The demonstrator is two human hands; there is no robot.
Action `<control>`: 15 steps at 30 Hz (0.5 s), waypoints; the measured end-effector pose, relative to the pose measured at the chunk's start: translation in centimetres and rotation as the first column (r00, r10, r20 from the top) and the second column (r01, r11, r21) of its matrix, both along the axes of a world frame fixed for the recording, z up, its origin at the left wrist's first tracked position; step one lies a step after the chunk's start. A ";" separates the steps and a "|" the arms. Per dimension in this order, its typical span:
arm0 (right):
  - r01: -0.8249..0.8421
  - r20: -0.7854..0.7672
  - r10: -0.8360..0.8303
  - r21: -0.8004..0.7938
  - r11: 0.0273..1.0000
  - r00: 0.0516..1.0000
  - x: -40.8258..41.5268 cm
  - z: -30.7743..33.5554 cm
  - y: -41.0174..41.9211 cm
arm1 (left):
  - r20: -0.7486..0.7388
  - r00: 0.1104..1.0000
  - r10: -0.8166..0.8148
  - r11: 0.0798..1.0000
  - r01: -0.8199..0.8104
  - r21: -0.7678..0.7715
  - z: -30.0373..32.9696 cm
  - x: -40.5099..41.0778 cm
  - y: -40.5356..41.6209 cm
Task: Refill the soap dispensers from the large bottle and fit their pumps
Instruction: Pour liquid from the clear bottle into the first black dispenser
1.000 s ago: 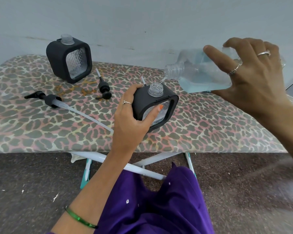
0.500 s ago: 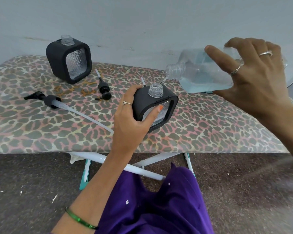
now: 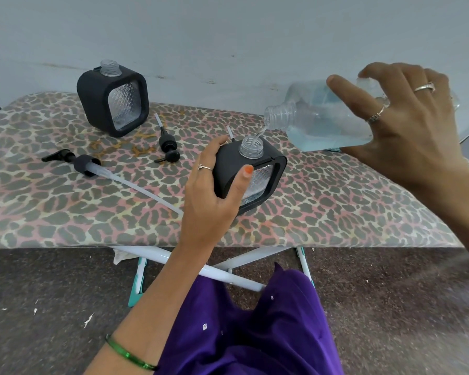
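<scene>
Soap stream (image 3: 258, 134), thin and clear, runs from the mouth of the large bottle (image 3: 320, 117) into the open neck of the near dispenser (image 3: 251, 171), which stands on the leopard-print surface (image 3: 336, 207) toward its front edge, tilted a little. Step in hand: pouring, dispenser 1 of 2. Right hand (image 3: 406, 125) grasps the large bottle from above, fingers (image 3: 344, 90) spread and curled over its body, bottle held almost on its side with blue liquid pooled along the lower wall. Left hand (image 3: 211, 196) grips the near dispenser's black side, thumb across the textured clear window, fingers wrapped behind. Fill level looks low through the window, hard to judge exactly. Far dispenser (image 3: 113, 100) stands upright at the back left, neck open, looks unfilled, well apart from the hands. Small pump (image 3: 168, 147) lies on the surface between the 2 dispensers; a white tube tip pokes out behind the near dispenser, likely a 2nd small pump, mostly hidden. Long pump (image 3: 87, 165) with a long dip tube lies to the left, probably the large bottle's own. Next move, as a judgement: keep the mouth over the narrow neck, watch the level, tip the bottle back up before overflow, then fill the far dispenser and screw in pumps. Risk: spill on the surface if the stream wanders.
</scene>
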State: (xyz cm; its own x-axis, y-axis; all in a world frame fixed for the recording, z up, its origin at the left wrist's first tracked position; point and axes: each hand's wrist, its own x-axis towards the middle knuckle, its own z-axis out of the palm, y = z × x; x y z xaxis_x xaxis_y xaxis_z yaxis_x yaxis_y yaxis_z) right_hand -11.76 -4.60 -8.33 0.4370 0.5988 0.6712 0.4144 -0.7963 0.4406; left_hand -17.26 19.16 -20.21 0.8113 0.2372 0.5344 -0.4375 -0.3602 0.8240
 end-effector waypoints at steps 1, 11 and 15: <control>0.002 -0.001 -0.002 -0.001 1.000 1.000 0.0 0.0 0.0 | 0.006 1.000 -0.006 1.000 0.006 -0.004 0.0 0.0 0.0; 0.013 0.000 -0.013 -0.008 1.000 1.000 -0.2 0.1 0.0 | 0.013 1.000 -0.025 0.999 0.026 -0.033 -0.1 -0.1 -0.1; 0.016 -0.010 -0.016 -0.005 1.000 1.000 -0.2 0.1 0.0 | 0.009 1.000 -0.026 0.999 0.026 -0.032 -0.1 -0.1 -0.1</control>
